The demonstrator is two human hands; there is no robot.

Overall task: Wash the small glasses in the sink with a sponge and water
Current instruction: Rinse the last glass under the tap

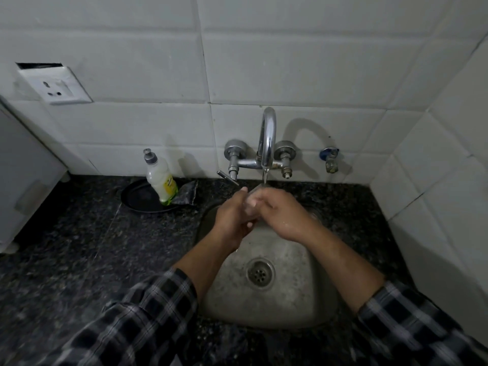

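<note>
A small clear glass (251, 199) is held between both hands under the tap (267, 143), where a thin stream of water runs onto it. My left hand (233, 217) grips the glass from the left, thumb up near its rim. My right hand (280, 210) curls its fingers round the glass from the right. Both hands hover over the back of the steel sink (287, 299). The hands hide most of the glass. No sponge shows.
A dish soap bottle (160, 180) stands on a black plate (137, 199) left of the sink, with a dark pouch (188, 194) beside it. The drain (260, 273) lies mid-sink. Dark granite counter (79, 247) surrounds the sink; tiled walls stand behind and right.
</note>
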